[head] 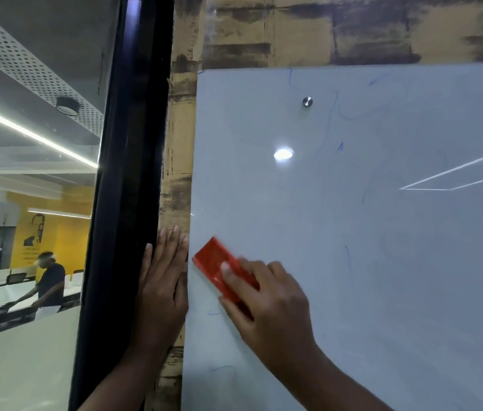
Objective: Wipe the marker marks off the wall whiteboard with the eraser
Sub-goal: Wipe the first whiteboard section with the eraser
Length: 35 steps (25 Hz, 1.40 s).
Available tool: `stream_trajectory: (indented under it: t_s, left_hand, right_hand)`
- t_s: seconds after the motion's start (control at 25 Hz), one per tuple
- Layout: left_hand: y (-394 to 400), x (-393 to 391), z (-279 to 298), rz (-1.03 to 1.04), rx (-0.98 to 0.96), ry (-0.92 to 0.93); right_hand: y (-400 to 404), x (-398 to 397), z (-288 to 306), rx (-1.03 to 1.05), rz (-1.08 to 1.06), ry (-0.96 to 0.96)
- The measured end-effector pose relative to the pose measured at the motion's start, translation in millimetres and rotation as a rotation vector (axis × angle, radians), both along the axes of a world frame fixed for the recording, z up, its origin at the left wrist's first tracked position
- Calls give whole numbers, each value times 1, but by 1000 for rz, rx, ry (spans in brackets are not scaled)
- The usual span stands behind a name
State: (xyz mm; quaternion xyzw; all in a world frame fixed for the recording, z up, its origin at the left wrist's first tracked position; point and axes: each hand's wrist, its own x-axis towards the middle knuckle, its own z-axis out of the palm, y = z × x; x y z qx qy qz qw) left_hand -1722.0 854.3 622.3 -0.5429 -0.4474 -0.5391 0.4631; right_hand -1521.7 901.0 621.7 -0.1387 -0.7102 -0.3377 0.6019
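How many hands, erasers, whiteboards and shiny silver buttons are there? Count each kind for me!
Hands: 2, the left hand flat on the wall beside the board and the right hand gripping the eraser
Red eraser: 1
Whiteboard: 1
Silver button on the board: 1
Total: 5

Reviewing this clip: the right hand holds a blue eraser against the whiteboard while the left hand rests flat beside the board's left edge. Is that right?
Not quite: the head view shows the rectangular plastic eraser is red, not blue. The right hand does hold it against the white wall whiteboard, and the left hand rests flat beside its left edge.
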Motion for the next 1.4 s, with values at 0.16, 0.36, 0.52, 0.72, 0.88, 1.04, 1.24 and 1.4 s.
stream_trajectory:
  t_s: [0.16,0.36,0.52,0.72,0.88,1.04,1.24,1.4]
  left_hand:
    - [-1,2,-2,-8,-7,-20]
    - [4,-2,-4,-38,21,-13]
    - [5,-2,-7,-42,41,-13]
    - [6,-5,-8,-44,32,-1]
    - [5,-7,-10,-42,23,-4]
    - [6,-6,-17,-34,30,-9]
    - [6,-6,-18,-18,27,-1]
    - [4,-6,-18,-33,10,17]
  right_hand:
    - [4,21,-32,45,-32,-28]
    - [11,46,3,-43,-10,186]
    - [10,43,12,-144,-20,308]
    - [-4,10,9,-159,53,108]
    - [-4,15,-35,-57,-26,-134]
    - [-2,27,-19,-45,-37,-91]
    - [-9,9,22,-156,19,79]
    - [-12,10,-17,-81,-40,-184]
